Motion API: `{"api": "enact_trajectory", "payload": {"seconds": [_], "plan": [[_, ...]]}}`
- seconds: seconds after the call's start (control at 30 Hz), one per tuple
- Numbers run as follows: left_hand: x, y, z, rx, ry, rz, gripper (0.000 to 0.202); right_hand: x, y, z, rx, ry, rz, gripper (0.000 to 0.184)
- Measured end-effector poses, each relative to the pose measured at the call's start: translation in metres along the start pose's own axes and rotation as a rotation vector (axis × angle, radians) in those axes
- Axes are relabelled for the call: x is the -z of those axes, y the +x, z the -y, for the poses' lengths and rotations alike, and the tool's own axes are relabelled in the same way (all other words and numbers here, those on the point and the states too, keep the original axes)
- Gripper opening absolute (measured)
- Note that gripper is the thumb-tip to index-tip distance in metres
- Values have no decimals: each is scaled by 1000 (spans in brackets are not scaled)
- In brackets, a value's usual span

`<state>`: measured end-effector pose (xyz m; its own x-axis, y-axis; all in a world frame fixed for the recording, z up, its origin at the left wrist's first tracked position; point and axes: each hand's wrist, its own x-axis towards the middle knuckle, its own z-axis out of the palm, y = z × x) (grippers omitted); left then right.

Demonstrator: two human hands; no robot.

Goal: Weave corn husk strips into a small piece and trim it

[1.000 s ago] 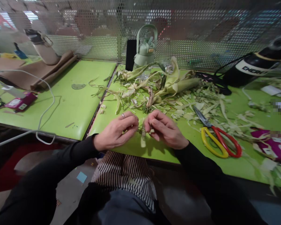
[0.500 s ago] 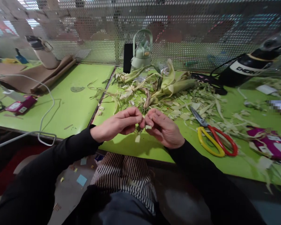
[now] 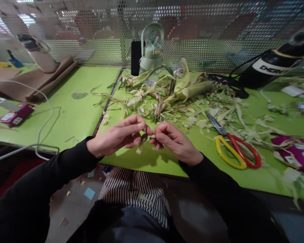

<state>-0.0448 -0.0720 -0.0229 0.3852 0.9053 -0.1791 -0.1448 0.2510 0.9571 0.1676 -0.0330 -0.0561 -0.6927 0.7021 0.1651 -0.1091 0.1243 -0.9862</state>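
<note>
My left hand [image 3: 121,135] is closed in a pinch over the front of the green table. From its fingers hangs a small, pale green piece of corn husk [image 3: 140,148]. Close beside it, thumb against forefinger, my right hand [image 3: 176,140] pinches something small at the tip; its fingers mostly hide what that is. Just beyond both hands lies a heap of torn corn husk [image 3: 136,100], with a larger husk-wrapped cob or bundle [image 3: 192,91] on top. Scissors [image 3: 229,136] with one yellow and one red handle rest to the right of my right hand.
Behind the husks stand a pale green bottle [image 3: 151,60] and a dark phone [image 3: 135,58], before a perforated metal screen [image 3: 96,44]. A black bottle [image 3: 263,71] leans at the right. A white cable [image 3: 47,116] crosses the left table, near brown paper [image 3: 38,81].
My hands have drawn slightly apart, the left one shifting left with the husk piece. The whole view has also moved a little.
</note>
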Motion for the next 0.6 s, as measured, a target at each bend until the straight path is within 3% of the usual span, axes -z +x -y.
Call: {"api": "enact_trajectory", "payload": {"seconds": [0.13, 0.27, 0.37, 0.47, 0.6], "plan": [[5, 5, -11, -83, 86, -5, 12, 5, 0, 3, 105, -133, -38, 30], [11, 9, -16, -254, 571, 4, 19, 9, 3, 4, 174, -358, -129, 33], [10, 15, -4, -335, 868, -63, 17, 10, 6, 2, 127, -490, -164, 31], [8, 21, 15, -362, 892, -61, 5, 9, 7, -1, 81, -514, -171, 32], [3, 25, 30, -454, 1102, -154, 5, 8, 6, -4, 124, -560, -159, 33]]}}
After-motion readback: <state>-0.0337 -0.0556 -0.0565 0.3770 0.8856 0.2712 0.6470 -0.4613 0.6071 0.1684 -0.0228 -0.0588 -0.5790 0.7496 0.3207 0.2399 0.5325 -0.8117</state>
